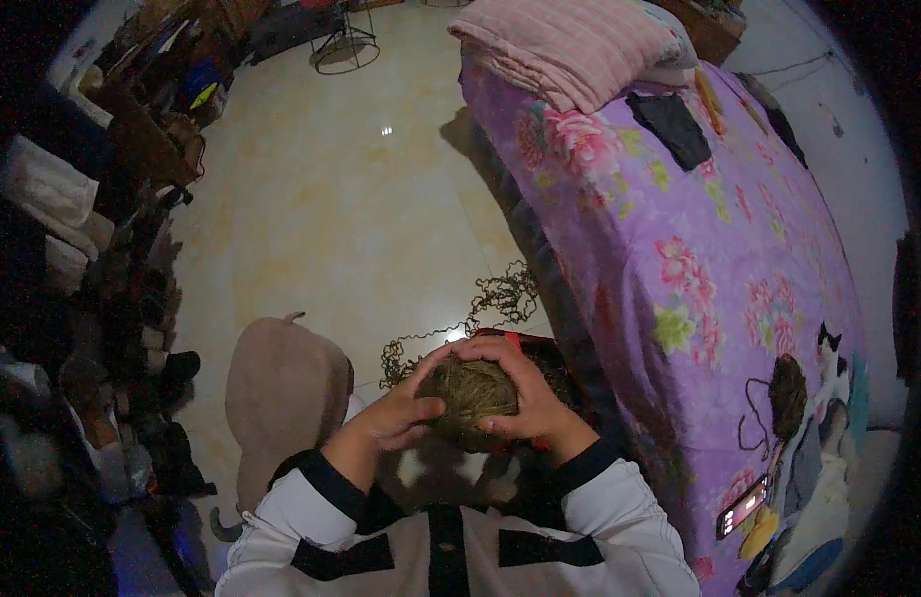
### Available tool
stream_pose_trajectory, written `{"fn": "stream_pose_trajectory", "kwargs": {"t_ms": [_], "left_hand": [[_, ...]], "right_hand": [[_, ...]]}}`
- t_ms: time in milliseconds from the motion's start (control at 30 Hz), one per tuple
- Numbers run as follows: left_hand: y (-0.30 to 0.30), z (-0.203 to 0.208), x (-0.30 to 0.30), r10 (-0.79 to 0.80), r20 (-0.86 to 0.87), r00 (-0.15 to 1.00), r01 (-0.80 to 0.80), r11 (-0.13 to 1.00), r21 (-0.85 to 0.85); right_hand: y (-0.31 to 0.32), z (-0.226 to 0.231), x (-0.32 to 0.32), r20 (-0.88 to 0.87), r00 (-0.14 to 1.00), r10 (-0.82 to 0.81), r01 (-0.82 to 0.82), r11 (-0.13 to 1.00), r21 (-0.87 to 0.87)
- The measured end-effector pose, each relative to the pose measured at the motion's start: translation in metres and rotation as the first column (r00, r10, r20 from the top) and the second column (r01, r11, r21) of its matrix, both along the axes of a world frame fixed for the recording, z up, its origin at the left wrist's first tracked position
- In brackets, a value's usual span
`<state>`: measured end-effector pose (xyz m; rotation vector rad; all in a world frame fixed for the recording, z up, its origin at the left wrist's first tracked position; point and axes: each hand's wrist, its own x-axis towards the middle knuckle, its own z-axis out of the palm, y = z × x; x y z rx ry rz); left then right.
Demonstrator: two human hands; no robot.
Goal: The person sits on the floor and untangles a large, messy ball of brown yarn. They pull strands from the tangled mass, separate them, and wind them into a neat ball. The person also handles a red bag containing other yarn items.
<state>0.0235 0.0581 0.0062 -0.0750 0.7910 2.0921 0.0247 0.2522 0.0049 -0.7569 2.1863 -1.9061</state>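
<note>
Between my two hands, close in front of my body, is a round ball of olive-green yarn. My left hand curves round its left side, thumb lying across the front. The ball's right side is cupped by my right hand, its fingers reaching over the top to meet the left ones. Loose, crinkled dark-green yarn lies in tangled loops on the floor just beyond, with a strand running left toward more loops. Something red and dark sits partly hidden behind my right hand.
At right stands a bed with a purple floral sheet, bearing a folded pink quilt, a dark cloth, a dark yarn bundle and a phone. A beige padded seat is at left, near cluttered shelves.
</note>
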Motion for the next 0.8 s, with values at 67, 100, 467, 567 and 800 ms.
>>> {"fn": "stream_pose_trajectory", "kwargs": {"t_ms": [67,100,467,567,800], "left_hand": [[0.003,-0.008,0.002,0.011,-0.072,0.997,-0.012,1.000,-0.017],[0.006,-0.011,0.002,0.015,-0.107,0.994,-0.017,1.000,-0.023],[-0.002,-0.006,-0.011,0.160,-0.245,0.956,-0.205,0.964,-0.171],[0.004,-0.011,-0.009,-0.039,-0.295,0.955,-0.026,0.977,-0.214],[0.018,-0.011,-0.001,-0.054,-0.235,0.970,0.062,0.998,0.026]], "right_hand": [[0.001,0.002,-0.002,-0.102,0.995,-0.002,0.012,0.995,0.096],[0.000,0.001,-0.001,-0.093,0.995,-0.047,0.054,0.996,0.075],[0.036,0.012,-0.006,0.368,0.927,-0.078,-0.024,0.964,0.265],[0.042,0.029,-0.003,0.440,0.895,-0.079,0.095,0.995,-0.016],[0.006,-0.041,-0.016,0.454,0.829,-0.328,0.330,0.941,0.076]]}}
